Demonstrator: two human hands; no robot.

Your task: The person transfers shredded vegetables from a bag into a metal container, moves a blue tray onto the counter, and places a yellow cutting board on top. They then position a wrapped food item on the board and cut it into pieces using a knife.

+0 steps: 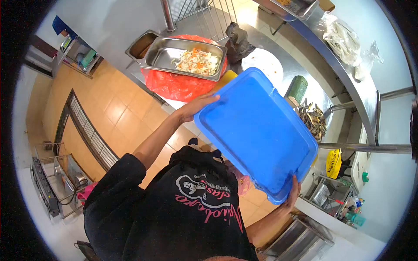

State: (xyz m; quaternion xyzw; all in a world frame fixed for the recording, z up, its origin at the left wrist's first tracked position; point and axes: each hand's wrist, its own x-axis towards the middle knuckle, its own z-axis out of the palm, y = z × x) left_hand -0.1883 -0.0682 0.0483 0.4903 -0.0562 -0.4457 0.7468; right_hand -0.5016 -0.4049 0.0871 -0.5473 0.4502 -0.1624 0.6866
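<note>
A large blue plastic lid or tray (pixel 259 135) is held tilted in front of my body. My left hand (pixel 199 106) grips its left edge, and my right hand (pixel 292 195) holds its lower right corner, with the fingers partly hidden. Beyond my left hand, a steel pan (pixel 163 53) with shredded white and orange vegetables (pixel 198 61) rests over a red plastic bag (pixel 174 87). Something yellow (pixel 226 79) shows between the pan and the blue piece. Behind the blue piece is a round white plate or board (pixel 265 63), partly covered.
A black plastic bag (pixel 238 42), a green block-like bundle (pixel 298 89) and a dark, thin-stranded pile (pixel 314 122) lie on the steel counter. A raised steel shelf (pixel 339 71) curves along the right. A floor grate (pixel 89 130) is at left.
</note>
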